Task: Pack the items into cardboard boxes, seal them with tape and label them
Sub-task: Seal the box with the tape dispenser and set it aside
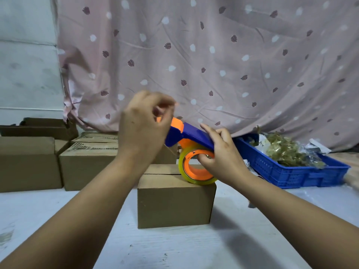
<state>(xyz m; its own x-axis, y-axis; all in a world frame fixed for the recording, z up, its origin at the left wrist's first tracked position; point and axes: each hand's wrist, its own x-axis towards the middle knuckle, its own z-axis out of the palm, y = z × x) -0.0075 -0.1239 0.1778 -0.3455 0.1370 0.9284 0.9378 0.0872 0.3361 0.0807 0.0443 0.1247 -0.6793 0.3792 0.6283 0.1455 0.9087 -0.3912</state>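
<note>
Head view: a tape dispenser (pixel 191 135) is gripped by the right hand (pixel 221 158), its roll rested at the right edge of a closed box (pixel 174 202). The left hand (pixel 141 125) is pinched at the dispenser's front, tape unseen. Slack tape could get stuck to itself.

A white, scuffed work surface (pixel 194 249) carries a small closed cardboard box (pixel 174 204) directly beneath the fingers (pixel 204 158) of the right hand (pixel 223 158); larger cardboard boxes (pixel 87 167) stand side by side, left of the fingers (pixel 165 102) of the left hand (pixel 141 129); a blue plastic crate (pixel 291 175) sits right of the right fingers.
</note>
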